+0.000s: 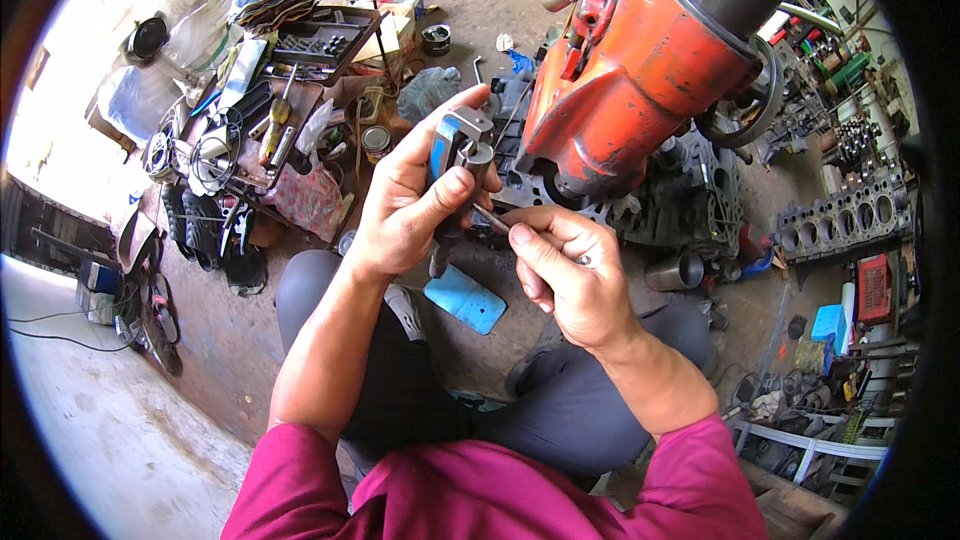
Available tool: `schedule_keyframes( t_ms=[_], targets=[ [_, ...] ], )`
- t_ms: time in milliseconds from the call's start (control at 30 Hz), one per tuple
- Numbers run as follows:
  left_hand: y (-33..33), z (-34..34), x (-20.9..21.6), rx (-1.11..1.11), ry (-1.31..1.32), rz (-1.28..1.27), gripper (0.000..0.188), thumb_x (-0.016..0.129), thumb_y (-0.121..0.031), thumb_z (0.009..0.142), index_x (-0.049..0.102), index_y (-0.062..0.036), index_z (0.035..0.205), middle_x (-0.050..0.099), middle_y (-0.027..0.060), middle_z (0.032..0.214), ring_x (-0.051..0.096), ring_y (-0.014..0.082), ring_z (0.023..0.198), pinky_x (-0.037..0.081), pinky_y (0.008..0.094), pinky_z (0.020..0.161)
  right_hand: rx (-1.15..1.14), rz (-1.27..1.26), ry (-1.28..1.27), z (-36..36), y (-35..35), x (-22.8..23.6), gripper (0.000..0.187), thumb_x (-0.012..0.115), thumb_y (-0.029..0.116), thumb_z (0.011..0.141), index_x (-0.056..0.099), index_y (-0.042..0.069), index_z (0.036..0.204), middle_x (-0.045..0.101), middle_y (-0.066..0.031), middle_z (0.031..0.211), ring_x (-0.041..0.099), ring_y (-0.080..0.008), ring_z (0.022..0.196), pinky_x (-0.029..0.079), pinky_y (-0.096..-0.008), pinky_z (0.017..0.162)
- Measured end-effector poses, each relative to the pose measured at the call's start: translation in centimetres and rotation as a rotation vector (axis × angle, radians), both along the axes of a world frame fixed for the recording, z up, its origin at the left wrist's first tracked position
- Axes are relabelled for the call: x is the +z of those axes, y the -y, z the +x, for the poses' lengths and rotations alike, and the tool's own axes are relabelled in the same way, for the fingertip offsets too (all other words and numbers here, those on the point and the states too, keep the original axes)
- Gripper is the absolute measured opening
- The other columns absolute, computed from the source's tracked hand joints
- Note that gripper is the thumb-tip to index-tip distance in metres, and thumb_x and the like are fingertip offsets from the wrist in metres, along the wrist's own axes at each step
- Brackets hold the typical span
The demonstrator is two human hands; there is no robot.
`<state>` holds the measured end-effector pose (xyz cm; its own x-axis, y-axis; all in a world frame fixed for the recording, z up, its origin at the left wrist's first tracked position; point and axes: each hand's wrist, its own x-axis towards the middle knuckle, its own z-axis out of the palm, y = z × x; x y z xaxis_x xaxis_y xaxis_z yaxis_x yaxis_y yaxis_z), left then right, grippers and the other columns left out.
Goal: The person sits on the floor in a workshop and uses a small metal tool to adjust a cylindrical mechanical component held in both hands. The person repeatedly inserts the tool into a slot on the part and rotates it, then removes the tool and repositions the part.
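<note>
My left hand (398,215) is closed around a small metal tool with a blue side (439,152), raised in front of my knees. A flat metal jaw and a round silver part show at its top; its exact kind I cannot make out. In my right hand (582,285), thumb and fingers pinch a thin metal rod (492,221), whose far end meets the underside of the tool beside my left fingers. Part of the tool's lower body is hidden by my left hand. Below, a blue flat rectangular piece (466,300) lies on the floor between my legs.
A large orange machine head (630,80) with a handwheel (757,100) stands over an engine block (700,195) ahead right. At left, a cluttered bench holds a screwdriver (276,128) and cables. Another engine block (838,223) and a red crate (874,289) sit far right.
</note>
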<state>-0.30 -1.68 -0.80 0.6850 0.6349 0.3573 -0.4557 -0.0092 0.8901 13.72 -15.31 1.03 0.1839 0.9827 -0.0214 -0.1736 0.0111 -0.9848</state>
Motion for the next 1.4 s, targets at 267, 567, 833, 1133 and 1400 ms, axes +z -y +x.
schedule_keyframes(
  t_ms=[267,567,833,1133,1400],
  targets=[
    [0.5,-0.6,0.4,0.028,-0.053,0.005,0.073,0.073,-0.031,0.09,0.038,-0.0069,0.15,0.067,0.0006,0.095,0.057,0.0035,0.079,0.045,0.0178,0.065,-0.026,0.059,0.163,-0.5,0.4,-0.1,0.014,0.058,0.012,0.099,0.064,-0.001,0.101,0.055,0.0035,0.069,0.047,-0.0022,0.059,0.037,-0.0206,0.052],
    [0.5,-0.9,0.4,0.029,-0.102,0.059,0.071,0.072,-0.029,0.09,0.039,-0.0079,0.149,0.066,-0.0004,0.097,0.055,0.0029,0.079,0.044,0.0175,0.066,-0.072,0.205,0.429,-0.6,0.1,-1.0,0.016,0.057,0.011,0.099,0.064,-0.003,0.105,0.055,0.0019,0.067,0.047,-0.0031,0.057,0.036,-0.0204,0.052],
    [1.1,1.0,-0.1,0.023,0.239,-0.273,0.066,0.058,-0.041,0.098,0.033,-0.0109,0.151,0.06,0.0045,0.088,0.058,0.0109,0.074,0.049,0.0233,0.062,0.111,0.032,-0.19,1.3,0.2,1.4,0.022,0.051,0.015,0.103,0.057,-0.004,0.111,0.07,-0.0147,0.084,0.069,-0.0175,0.07,0.055,-0.0277,0.062],
    [1.5,3.2,-1.6,-0.166,0.468,-0.854,0.05,0.053,-0.042,0.1,0.043,-0.0182,0.143,0.059,0.0034,0.091,0.058,0.0132,0.075,0.052,0.0293,0.069,-0.178,0.417,-0.146,1.7,-0.6,2.3,0.022,0.047,0.015,0.104,0.05,0.001,0.119,0.068,-0.0227,0.11,0.069,-0.0342,0.101,0.057,-0.0443,0.089],
    [2.1,3.8,-1.9,-0.175,0.43,-0.872,0.052,0.054,-0.043,0.099,0.042,-0.0178,0.144,0.061,0.002,0.093,0.063,0.0119,0.076,0.055,0.0298,0.073,-0.248,0.536,-0.038,1.2,-2.2,0.6,0.021,0.046,0.011,0.104,0.047,0.0,0.121,0.066,-0.0248,0.116,0.068,-0.0355,0.105,0.056,-0.044,0.093]
  ],
)
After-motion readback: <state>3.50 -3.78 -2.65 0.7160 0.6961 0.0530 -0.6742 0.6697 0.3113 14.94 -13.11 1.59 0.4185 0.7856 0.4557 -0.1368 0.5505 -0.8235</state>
